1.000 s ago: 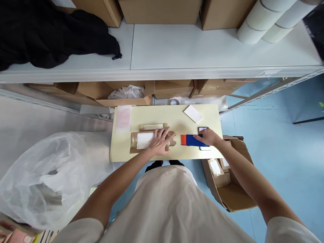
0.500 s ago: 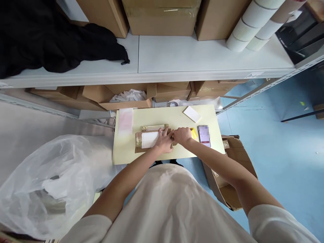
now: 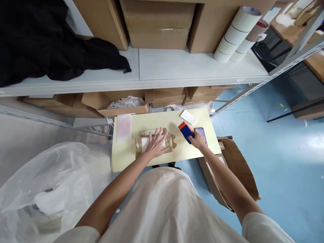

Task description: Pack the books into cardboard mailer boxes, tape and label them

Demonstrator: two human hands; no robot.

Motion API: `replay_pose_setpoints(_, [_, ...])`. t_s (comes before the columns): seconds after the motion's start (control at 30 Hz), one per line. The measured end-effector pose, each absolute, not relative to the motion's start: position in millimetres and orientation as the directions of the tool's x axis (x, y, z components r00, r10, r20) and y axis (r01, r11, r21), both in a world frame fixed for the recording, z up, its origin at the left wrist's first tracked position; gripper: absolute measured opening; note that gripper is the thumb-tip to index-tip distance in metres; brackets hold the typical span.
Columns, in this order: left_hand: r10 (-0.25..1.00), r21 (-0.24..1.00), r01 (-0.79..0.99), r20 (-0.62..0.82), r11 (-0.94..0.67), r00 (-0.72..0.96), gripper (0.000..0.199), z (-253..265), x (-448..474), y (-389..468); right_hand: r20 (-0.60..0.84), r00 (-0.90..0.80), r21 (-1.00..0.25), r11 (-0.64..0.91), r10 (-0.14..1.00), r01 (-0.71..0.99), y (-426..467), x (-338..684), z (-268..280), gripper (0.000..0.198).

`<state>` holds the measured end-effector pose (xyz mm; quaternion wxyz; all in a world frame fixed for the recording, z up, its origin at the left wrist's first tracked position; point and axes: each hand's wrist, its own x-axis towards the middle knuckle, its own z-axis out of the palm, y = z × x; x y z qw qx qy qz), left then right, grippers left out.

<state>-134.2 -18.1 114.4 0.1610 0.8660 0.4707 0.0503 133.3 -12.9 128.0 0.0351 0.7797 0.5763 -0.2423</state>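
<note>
A brown cardboard package wrapped in shiny clear tape, with a white label, lies on the pale yellow table. My left hand rests on it, fingers spread, covering much of the label. A second slim taped package lies just behind it, partly hidden. To the right, my right hand is closed round a blocky blue-and-orange hand tool, raised and tilted; its exact kind is unclear. Beside that hand is a phone, partly covered by it.
A white card and a pinkish sheet lie on the table. Behind stands a shelf with boxes, white rolls and black cloth. An open carton sits right, a clear plastic bag left.
My right hand has left the package's right end, moved right and taken hold of the blue-and-orange tool. My left hand has shifted left and spread over the package. The view has tilted slightly.
</note>
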Motion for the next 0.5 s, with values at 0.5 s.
replay_pose_setpoints(0.5, [0.920, 0.909, 0.147, -0.377, 0.390, -0.108, 0.062, 67.6, -225.5, -59.0, -0.372, 0.133, -0.272, -0.245, 0.919, 0.931, -48.3, 98.4, 68.2, 0.051])
